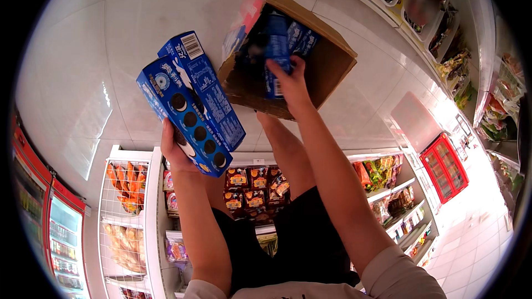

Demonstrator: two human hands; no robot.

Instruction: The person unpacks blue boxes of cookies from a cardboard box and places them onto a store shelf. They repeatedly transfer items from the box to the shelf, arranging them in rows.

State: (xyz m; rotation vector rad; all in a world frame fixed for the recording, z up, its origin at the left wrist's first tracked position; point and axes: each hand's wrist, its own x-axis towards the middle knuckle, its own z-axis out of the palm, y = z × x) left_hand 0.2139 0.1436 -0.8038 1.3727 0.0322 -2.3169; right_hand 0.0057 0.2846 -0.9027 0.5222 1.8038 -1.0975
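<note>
Two long blue cookie boxes lie side by side in my left hand, which grips them from below at their near end. The nearer cookie box shows a row of round dark cookies; the other cookie box bears a barcode and small print. My right hand reaches into an open cardboard carton on the floor, its thumb and fingers around a blue cookie pack, slightly blurred. More blue packs lie deeper in the carton, whose far inner corner is dark.
Beside the carton is a pink and blue package on the tiled floor. Snack shelves stand behind my legs, with a wire rack at the left. Red-framed drink coolers line the left edge. Shelves of packaged goods run along the right.
</note>
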